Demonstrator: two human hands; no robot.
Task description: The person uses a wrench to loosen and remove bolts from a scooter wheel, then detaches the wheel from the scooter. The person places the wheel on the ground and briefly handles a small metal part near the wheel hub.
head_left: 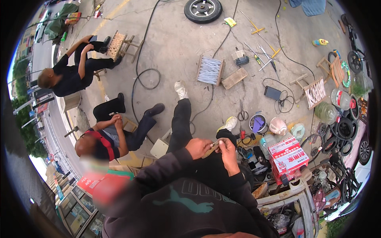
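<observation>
Above my lap both of my hands come close together around a small metallic piece (214, 144), too tiny to name. My left hand (199, 148) pinches it from the left with thumb and forefinger. From the other side my right hand (227, 154) has its fingertips closed at the same piece. Dark sleeves cover both forearms. Below the hands are my legs in black trousers (181, 121), with light-coloured shoes on the concrete.
Two people sit at the left, one (65, 75) holding a phone. Woven folding stools (210, 70), a wheel (203, 10), T-handled tools (271, 58) and cables lie ahead. A purple-lined bucket (258, 123), a red-and-white carton (287, 154), bottles (326, 113) and tyres crowd the right.
</observation>
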